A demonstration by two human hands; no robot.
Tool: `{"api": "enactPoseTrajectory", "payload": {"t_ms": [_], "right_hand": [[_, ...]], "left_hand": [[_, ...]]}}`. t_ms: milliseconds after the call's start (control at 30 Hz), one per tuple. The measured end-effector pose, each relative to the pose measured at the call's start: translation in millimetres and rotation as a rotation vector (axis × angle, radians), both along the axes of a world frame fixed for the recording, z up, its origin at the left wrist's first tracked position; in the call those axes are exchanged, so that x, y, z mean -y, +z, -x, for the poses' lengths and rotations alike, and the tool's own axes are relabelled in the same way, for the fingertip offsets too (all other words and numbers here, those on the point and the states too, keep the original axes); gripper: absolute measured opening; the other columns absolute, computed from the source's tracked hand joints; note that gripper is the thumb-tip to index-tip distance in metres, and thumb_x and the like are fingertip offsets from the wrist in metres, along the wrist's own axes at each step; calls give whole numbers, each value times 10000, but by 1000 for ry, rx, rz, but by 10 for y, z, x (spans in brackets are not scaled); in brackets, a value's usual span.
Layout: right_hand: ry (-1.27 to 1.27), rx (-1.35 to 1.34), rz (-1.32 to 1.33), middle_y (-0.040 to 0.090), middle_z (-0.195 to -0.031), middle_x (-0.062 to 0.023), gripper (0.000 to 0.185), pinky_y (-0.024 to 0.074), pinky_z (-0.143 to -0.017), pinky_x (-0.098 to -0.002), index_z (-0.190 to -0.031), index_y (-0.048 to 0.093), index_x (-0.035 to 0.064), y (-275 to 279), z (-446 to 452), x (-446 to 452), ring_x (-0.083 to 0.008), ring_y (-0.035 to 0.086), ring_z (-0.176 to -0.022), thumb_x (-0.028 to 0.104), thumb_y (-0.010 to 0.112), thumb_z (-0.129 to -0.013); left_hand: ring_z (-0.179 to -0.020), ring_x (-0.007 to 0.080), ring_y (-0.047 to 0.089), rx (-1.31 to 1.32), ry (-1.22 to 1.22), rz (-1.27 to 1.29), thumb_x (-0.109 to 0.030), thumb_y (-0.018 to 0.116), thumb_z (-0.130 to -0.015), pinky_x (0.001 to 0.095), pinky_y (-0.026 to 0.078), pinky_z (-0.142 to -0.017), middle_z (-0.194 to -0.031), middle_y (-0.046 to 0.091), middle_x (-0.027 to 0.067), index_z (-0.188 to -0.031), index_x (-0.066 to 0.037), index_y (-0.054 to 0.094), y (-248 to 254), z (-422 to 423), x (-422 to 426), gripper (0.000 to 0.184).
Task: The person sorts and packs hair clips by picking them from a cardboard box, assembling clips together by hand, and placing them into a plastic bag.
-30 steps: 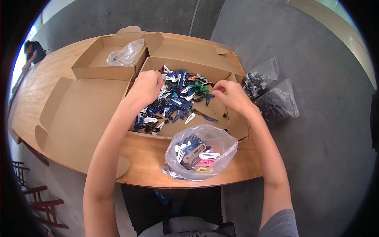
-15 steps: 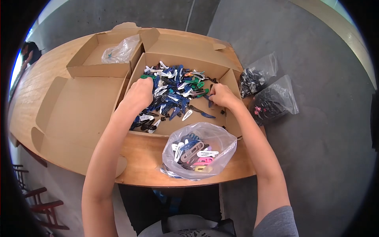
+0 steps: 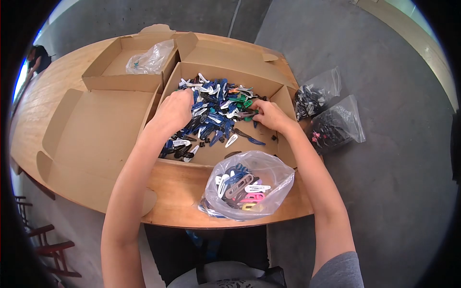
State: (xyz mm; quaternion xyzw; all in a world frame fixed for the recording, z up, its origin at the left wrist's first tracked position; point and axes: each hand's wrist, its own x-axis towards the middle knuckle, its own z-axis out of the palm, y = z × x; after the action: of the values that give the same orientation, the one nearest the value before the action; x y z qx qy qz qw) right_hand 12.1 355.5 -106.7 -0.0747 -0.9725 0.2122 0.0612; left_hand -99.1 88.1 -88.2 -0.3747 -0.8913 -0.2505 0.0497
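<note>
A loose pile of snap hair clips point(image 3: 211, 113), mostly blue, white and black with a few green, lies in a cardboard box point(image 3: 283, 103). My left hand point(image 3: 177, 110) is at the pile's left side, its fingers curled down among the clips; whatever they grip is hidden. At the pile's right side, my right hand point(image 3: 272, 116) pinches at a dark brownish hair clip point(image 3: 247, 114), close to some green ones. In front of the box stands an open clear plastic bag point(image 3: 281, 185) holding larger clips in grey, white, pink, blue and yellow.
Two clear bags, one of dark and white clips point(image 3: 307, 102) and one of black pieces with pink bits point(image 3: 331, 129), sit to the right. A smaller box point(image 3: 103, 81) with a crumpled plastic bag point(image 3: 151, 58) is at back left. Far left, a person point(image 3: 39, 60).
My right hand has shifted slightly left into the pile's edge. The green clip by my left fingers no longer shows. A brown clip now lies near the box's front wall.
</note>
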Motion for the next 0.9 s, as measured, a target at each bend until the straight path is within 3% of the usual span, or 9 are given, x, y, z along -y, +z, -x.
{"api": "enactPoseTrajectory", "payload": {"t_ms": [67, 133, 200, 267, 367, 433, 533, 633, 900], "right_hand": [[-23, 71, -16, 633, -950, -216, 242, 457, -803, -411, -947, 601, -6, 18, -5, -5, -354, 595, -939, 100, 674, -742], [-37, 24, -29, 599, -742, -133, 225, 457, -671, -359, -899, 590, -7, -19, -20, -32, -261, 591, -723, 103, 689, -730], [-41, 43, -40, 603, -747, -133, 228, 457, -673, -361, -888, 593, -1, -13, -32, -47, -266, 594, -729, 116, 698, -723], [-57, 57, -55, 608, -753, -133, 232, 458, -676, -363, -878, 595, 6, 9, -78, -72, -271, 597, -735, 129, 707, -716], [-51, 8, -130, 646, -879, -184, 243, 467, -766, -392, -851, 622, 24, 31, -83, -71, -330, 611, -881, 187, 720, -699], [-77, 103, -32, 641, -785, -136, 221, 471, -682, -349, -796, 608, 8, 85, -89, -62, -257, 618, -762, 176, 719, -705], [-77, 98, 1, 643, -759, -132, 198, 474, -671, -353, -774, 616, 1, 104, -105, -67, -254, 620, -741, 169, 702, -713], [-102, 74, 2, 643, -748, -125, 185, 475, -663, -343, -786, 625, -4, 102, -118, -83, -240, 618, -726, 154, 690, -718], [-113, -133, 126, 626, -735, -72, 131, 460, -632, -272, -836, 634, -20, 390, -408, 137, -125, 579, -687, 89, 639, -764]], "left_hand": [[-890, 377, 576, 49, -18, -76, 25, 521, -778, 414, 457, -763, -861, 601, 235, -871, 34, 543, 0, 13, -1, 96], [-847, 328, 590, 78, -43, -120, 18, 531, -787, 383, 463, -734, -840, 604, 208, -873, 31, 545, -13, 39, 8, 88], [-804, 278, 603, 105, -76, -160, 11, 541, -796, 352, 469, -704, -819, 607, 182, -874, 28, 547, -10, 55, 19, 80], [-747, 145, 578, 391, -156, -243, 1, 553, -821, 273, 458, -655, -802, 596, 92, -867, 6, 547, 96, 30, 7, 47], [-668, 93, 537, 707, -335, -585, 3, 577, -794, 241, 454, -627, -755, 599, 44, -844, 10, 567, 407, -324, 57, 52], [-660, 58, 520, 597, -473, -626, 12, 564, -806, 221, 443, -607, -746, 582, 2, -840, -6, 574, 630, -624, 124, 39], [-667, 100, 526, 541, -563, -623, -10, 588, -794, 249, 437, -618, -746, 588, 21, -826, -14, 585, 892, -1019, 279, 32], [-698, 152, 528, 106, -803, -361, -39, 612, -782, 286, 422, -638, -749, 595, 44, -802, -22, 598, 960, -1107, 305, 30], [-622, 255, 553, 317, -312, -463, -78, 604, -795, 346, 441, -608, -723, 599, 127, -823, 14, 592, 510, -735, -10, 97]]}}
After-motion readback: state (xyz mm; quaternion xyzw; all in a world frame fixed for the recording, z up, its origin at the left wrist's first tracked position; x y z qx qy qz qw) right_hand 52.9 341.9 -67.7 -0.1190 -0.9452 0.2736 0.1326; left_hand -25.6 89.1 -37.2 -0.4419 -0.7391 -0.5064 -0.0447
